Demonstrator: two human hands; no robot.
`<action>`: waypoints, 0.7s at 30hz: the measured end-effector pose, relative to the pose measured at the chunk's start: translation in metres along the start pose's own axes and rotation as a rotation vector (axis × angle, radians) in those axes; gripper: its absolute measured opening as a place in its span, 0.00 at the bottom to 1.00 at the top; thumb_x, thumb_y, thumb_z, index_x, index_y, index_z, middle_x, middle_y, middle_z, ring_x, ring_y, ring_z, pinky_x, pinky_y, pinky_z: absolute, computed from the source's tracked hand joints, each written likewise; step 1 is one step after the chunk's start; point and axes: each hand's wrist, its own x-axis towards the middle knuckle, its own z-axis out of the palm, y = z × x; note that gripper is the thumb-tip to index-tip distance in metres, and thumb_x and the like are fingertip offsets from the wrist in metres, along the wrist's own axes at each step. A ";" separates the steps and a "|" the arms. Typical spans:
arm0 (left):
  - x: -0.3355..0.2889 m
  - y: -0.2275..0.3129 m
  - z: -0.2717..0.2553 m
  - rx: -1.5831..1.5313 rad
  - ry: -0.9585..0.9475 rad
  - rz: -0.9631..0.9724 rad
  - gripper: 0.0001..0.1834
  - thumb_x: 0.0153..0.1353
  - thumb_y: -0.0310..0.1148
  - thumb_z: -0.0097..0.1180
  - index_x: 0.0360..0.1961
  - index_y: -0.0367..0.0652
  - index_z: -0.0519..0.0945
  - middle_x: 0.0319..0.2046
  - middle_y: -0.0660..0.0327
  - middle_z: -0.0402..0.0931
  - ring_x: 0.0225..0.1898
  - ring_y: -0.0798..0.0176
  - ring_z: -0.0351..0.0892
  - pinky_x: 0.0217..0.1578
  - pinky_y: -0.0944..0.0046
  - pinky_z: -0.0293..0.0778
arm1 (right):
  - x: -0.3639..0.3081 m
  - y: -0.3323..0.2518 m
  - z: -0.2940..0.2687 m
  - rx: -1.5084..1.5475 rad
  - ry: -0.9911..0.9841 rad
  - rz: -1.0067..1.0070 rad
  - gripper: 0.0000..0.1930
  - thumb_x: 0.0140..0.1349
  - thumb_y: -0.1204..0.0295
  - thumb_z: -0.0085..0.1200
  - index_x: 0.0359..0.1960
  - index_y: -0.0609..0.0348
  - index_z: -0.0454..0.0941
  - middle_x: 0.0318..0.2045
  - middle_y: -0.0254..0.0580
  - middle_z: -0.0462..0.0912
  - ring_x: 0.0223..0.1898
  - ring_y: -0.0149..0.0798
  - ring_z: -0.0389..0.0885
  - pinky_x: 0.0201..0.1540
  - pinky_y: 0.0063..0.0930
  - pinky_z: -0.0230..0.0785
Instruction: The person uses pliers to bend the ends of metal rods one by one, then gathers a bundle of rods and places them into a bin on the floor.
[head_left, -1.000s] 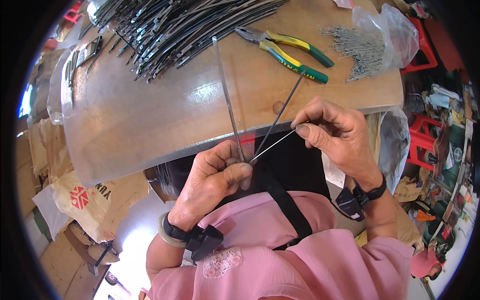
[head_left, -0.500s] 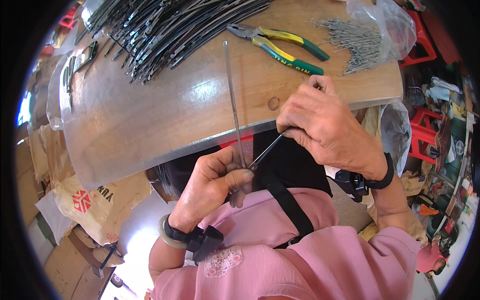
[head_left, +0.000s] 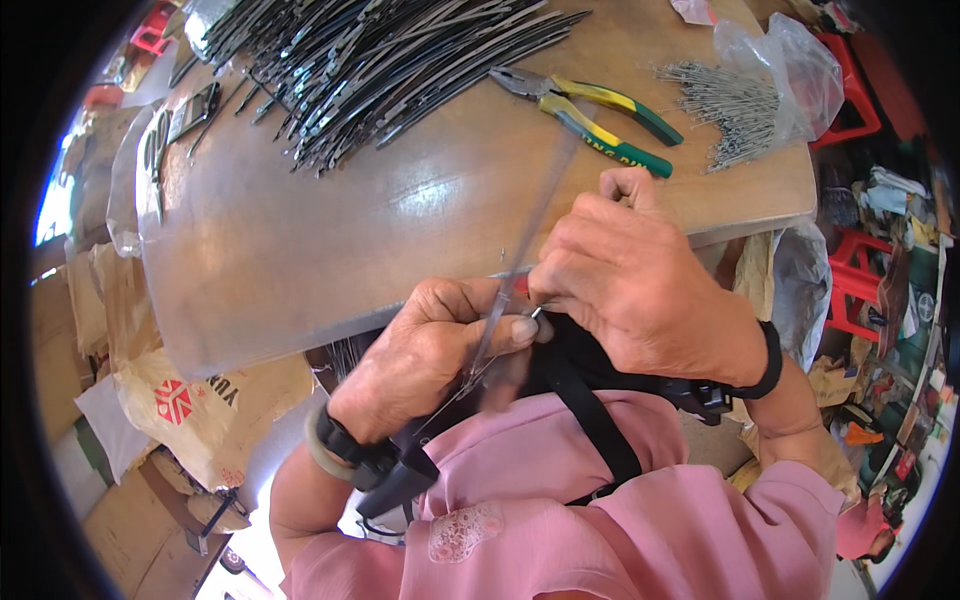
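Note:
My left hand [head_left: 430,335] is closed, thumb and fingers pinching a thin narrow strip [head_left: 535,230]. The strip is smeared by motion; it slants up over the table edge, while thin strands trail below the thumb. Close on its right, my right hand [head_left: 625,285] is closed too, fingertips pressed together near my left thumb. A small silvery tip [head_left: 537,312] shows between the two hands; what my right fingers grip is mostly hidden. Beyond them, pliers [head_left: 590,115] with green and yellow handles lie on the wooden table [head_left: 300,240].
A large pile of dark thin strips [head_left: 370,80] covers the table's far left. Many short wire pieces [head_left: 725,110] spill from a clear plastic bag [head_left: 805,80] at the far right. Scissors [head_left: 157,160] lie at the left edge. Red stools [head_left: 855,280] stand on the right.
My hands have come closer together, the left moving right and the right slightly left. The upright strip now leans right, and the dark length between my hands no longer shows there.

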 end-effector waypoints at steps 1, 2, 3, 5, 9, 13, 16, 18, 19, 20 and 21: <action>0.003 -0.002 0.004 -0.047 0.070 0.024 0.09 0.66 0.31 0.56 0.38 0.33 0.80 0.19 0.58 0.74 0.13 0.67 0.69 0.15 0.69 0.61 | 0.001 0.003 0.004 -0.034 0.035 -0.024 0.14 0.45 0.75 0.66 0.34 0.53 0.76 0.34 0.33 0.77 0.40 0.42 0.75 0.50 0.43 0.58; 0.006 -0.009 0.005 -0.193 0.080 0.045 0.09 0.66 0.31 0.55 0.37 0.34 0.80 0.18 0.59 0.73 0.12 0.67 0.67 0.15 0.69 0.60 | 0.003 0.006 0.005 -0.069 0.069 -0.048 0.15 0.44 0.74 0.66 0.35 0.53 0.77 0.36 0.34 0.77 0.43 0.43 0.75 0.52 0.44 0.58; 0.007 -0.024 0.001 -0.353 0.112 0.072 0.09 0.66 0.31 0.55 0.37 0.34 0.80 0.18 0.59 0.72 0.12 0.67 0.66 0.14 0.69 0.59 | 0.009 0.008 -0.005 -0.084 0.037 0.002 0.17 0.46 0.69 0.67 0.39 0.54 0.77 0.44 0.38 0.77 0.50 0.47 0.74 0.57 0.46 0.57; 0.007 -0.034 0.002 -0.559 0.146 0.127 0.09 0.66 0.31 0.55 0.37 0.35 0.79 0.16 0.61 0.67 0.12 0.67 0.62 0.13 0.69 0.56 | 0.013 0.036 -0.031 -0.124 0.236 0.080 0.23 0.48 0.64 0.65 0.46 0.57 0.75 0.49 0.45 0.76 0.51 0.52 0.73 0.55 0.44 0.62; 0.017 -0.034 0.008 -0.716 0.091 0.250 0.10 0.67 0.33 0.54 0.39 0.34 0.78 0.17 0.62 0.66 0.13 0.69 0.58 0.13 0.69 0.53 | 0.002 0.076 -0.019 -0.412 0.092 0.254 0.26 0.49 0.62 0.68 0.45 0.63 0.73 0.48 0.52 0.75 0.51 0.56 0.72 0.54 0.43 0.67; 0.019 -0.027 0.010 -0.731 0.111 0.305 0.11 0.68 0.33 0.54 0.39 0.34 0.78 0.17 0.63 0.66 0.13 0.70 0.57 0.14 0.70 0.52 | 0.007 0.079 -0.003 -0.474 0.158 0.167 0.18 0.49 0.69 0.67 0.39 0.64 0.75 0.47 0.52 0.75 0.47 0.53 0.74 0.51 0.39 0.69; 0.012 -0.018 0.016 -0.610 0.244 0.367 0.10 0.68 0.32 0.54 0.40 0.34 0.78 0.17 0.64 0.65 0.13 0.71 0.56 0.14 0.71 0.51 | 0.008 0.081 -0.005 -0.320 0.276 0.092 0.13 0.48 0.72 0.66 0.32 0.63 0.77 0.44 0.48 0.77 0.39 0.46 0.76 0.43 0.36 0.71; 0.008 -0.015 0.020 -0.454 0.374 0.413 0.09 0.68 0.31 0.53 0.41 0.35 0.77 0.17 0.65 0.63 0.12 0.72 0.55 0.14 0.71 0.50 | -0.001 0.076 -0.012 0.110 0.361 0.220 0.10 0.49 0.73 0.66 0.29 0.62 0.77 0.41 0.44 0.78 0.35 0.40 0.76 0.38 0.34 0.70; 0.007 -0.014 0.021 -0.421 0.394 0.445 0.09 0.68 0.31 0.53 0.41 0.34 0.77 0.16 0.65 0.64 0.12 0.72 0.55 0.14 0.71 0.51 | -0.012 0.062 -0.018 0.469 0.378 0.370 0.09 0.50 0.73 0.66 0.28 0.62 0.77 0.40 0.43 0.79 0.33 0.38 0.75 0.37 0.32 0.70; 0.006 -0.013 0.021 -0.388 0.414 0.476 0.09 0.68 0.30 0.53 0.41 0.33 0.77 0.16 0.65 0.65 0.12 0.72 0.55 0.14 0.71 0.51 | -0.019 0.047 -0.020 0.706 0.317 0.441 0.09 0.51 0.74 0.66 0.27 0.62 0.77 0.38 0.41 0.79 0.32 0.35 0.75 0.36 0.30 0.69; 0.008 -0.012 0.023 -0.352 0.430 0.510 0.09 0.67 0.30 0.54 0.41 0.33 0.77 0.16 0.64 0.65 0.12 0.73 0.56 0.14 0.71 0.51 | -0.027 0.032 -0.023 0.931 0.275 0.530 0.08 0.52 0.75 0.66 0.27 0.62 0.77 0.36 0.40 0.80 0.31 0.32 0.74 0.35 0.28 0.68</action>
